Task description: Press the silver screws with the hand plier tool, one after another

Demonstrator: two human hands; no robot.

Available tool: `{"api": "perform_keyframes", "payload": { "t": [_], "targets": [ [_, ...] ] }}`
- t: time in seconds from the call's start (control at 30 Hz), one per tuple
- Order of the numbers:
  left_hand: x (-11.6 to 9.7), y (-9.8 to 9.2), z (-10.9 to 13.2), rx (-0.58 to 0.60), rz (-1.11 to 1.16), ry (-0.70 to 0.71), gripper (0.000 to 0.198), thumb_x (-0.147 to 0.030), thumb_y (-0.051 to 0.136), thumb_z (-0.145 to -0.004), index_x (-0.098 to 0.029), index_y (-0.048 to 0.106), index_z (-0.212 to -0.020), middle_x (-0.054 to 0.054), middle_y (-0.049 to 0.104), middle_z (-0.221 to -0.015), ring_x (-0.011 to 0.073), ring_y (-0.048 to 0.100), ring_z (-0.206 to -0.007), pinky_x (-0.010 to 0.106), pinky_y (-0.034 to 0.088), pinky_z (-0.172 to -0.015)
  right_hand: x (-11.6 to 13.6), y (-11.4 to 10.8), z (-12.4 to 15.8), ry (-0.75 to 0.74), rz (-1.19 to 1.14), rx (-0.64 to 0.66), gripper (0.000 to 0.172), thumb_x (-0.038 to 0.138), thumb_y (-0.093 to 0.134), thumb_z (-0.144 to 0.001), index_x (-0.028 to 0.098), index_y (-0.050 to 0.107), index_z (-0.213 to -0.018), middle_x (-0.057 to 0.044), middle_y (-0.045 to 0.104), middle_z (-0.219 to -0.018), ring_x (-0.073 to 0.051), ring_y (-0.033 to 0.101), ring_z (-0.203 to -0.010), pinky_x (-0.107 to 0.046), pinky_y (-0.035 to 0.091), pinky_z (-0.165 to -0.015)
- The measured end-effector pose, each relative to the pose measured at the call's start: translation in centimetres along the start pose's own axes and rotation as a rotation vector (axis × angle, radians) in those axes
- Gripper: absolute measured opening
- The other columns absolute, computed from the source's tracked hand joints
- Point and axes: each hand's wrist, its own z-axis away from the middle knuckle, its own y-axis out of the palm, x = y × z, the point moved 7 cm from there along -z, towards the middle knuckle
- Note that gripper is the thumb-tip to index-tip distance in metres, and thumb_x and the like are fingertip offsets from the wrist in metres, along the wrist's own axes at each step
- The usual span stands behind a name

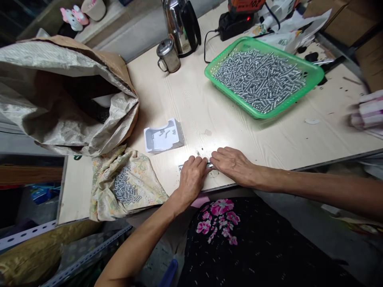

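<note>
My left hand [191, 177] and my right hand [231, 163] meet at the front edge of the pale wooden table [191, 99]. Both lie knuckles up with fingers bent down over a small row of metal pieces [210, 164] that shows between them. The left fingers are curled; the right fingers press flat on the pieces. A few loose metal bits [199, 152] lie just beyond the fingertips. A small white box [163, 136] holding a few screws sits a little farther back to the left.
A green basket [314, 73] full of several metal screws stands at the back right. A large paper sack [66, 91] lies open at left. A patterned cloth [127, 183] carries more screws. A kettle [181, 24], a metal cup [168, 56] and a charger [235, 22] stand behind.
</note>
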Motion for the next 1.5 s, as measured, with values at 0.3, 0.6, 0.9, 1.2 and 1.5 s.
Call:
{"api": "perform_keyframes", "payload": {
  "t": [0.3, 0.6, 0.9, 1.2, 1.5],
  "targets": [
    [5.2, -4.6, 5.7, -0.186, 0.103, -0.441, 0.024, -0.042, 0.06, -0.092, -0.019, 0.07, -0.091, 0.008, 0.064, -0.094, 0.0238, 0.058, -0.096, 0.035, 0.048, -0.083, -1.1, -2.3, 2.3, 0.037, -0.188, -0.111, 0.044, 0.042, 0.055, -0.094, 0.015, 0.053, -0.129, -0.016, 0.055, -0.127, -0.03, 0.049, -0.117, -0.043, 0.044, -0.094],
    [6.9, -1.1, 6.2, 0.291, 0.274, -0.746, 0.03, -0.041, 0.067, -0.081, -0.018, 0.064, -0.063, 0.001, 0.062, -0.069, 0.0143, 0.053, -0.064, 0.026, 0.029, -0.057, 1.9, 0.4, 2.4, 0.094, -0.169, -0.209, 0.013, 0.019, 0.05, -0.096, 0.016, 0.063, -0.097, -0.006, 0.059, -0.088, -0.021, 0.049, -0.083, -0.034, 0.037, -0.076],
    [8.9, -1.4, 6.7, 0.363, 0.363, -0.774, 0.02, -0.023, 0.062, -0.073, -0.015, 0.067, -0.055, 0.0, 0.056, -0.05, 0.0138, 0.051, -0.053, 0.024, 0.03, -0.052, 2.1, 1.2, 2.6, 0.09, -0.155, -0.29, 0.015, 0.016, 0.045, -0.098, 0.018, 0.059, -0.092, -0.004, 0.057, -0.084, -0.021, 0.047, -0.082, -0.034, 0.034, -0.075],
    [13.5, -14.4, 5.6, -0.281, 0.075, -0.563, 0.022, -0.03, 0.063, -0.088, -0.018, 0.075, -0.101, 0.007, 0.073, -0.095, 0.0176, 0.065, -0.079, 0.027, 0.047, -0.071, 2.1, 1.1, 3.0, 0.044, -0.155, -0.316, 0.014, 0.02, 0.045, -0.099, 0.018, 0.059, -0.098, -0.005, 0.059, -0.085, -0.021, 0.05, -0.081, -0.035, 0.036, -0.074],
    [18.8, -8.6, 15.5, 0.343, -0.256, -0.874, 0.019, -0.021, 0.056, -0.089, -0.016, 0.075, -0.088, 0.011, 0.072, -0.098, 0.0254, 0.064, -0.098, 0.03, 0.047, -0.075, 2.0, 1.3, 3.2, 0.026, -0.164, -0.324, 0.018, 0.026, 0.044, -0.1, 0.017, 0.06, -0.099, -0.006, 0.06, -0.085, -0.022, 0.053, -0.081, -0.036, 0.038, -0.073]
  ]
}}
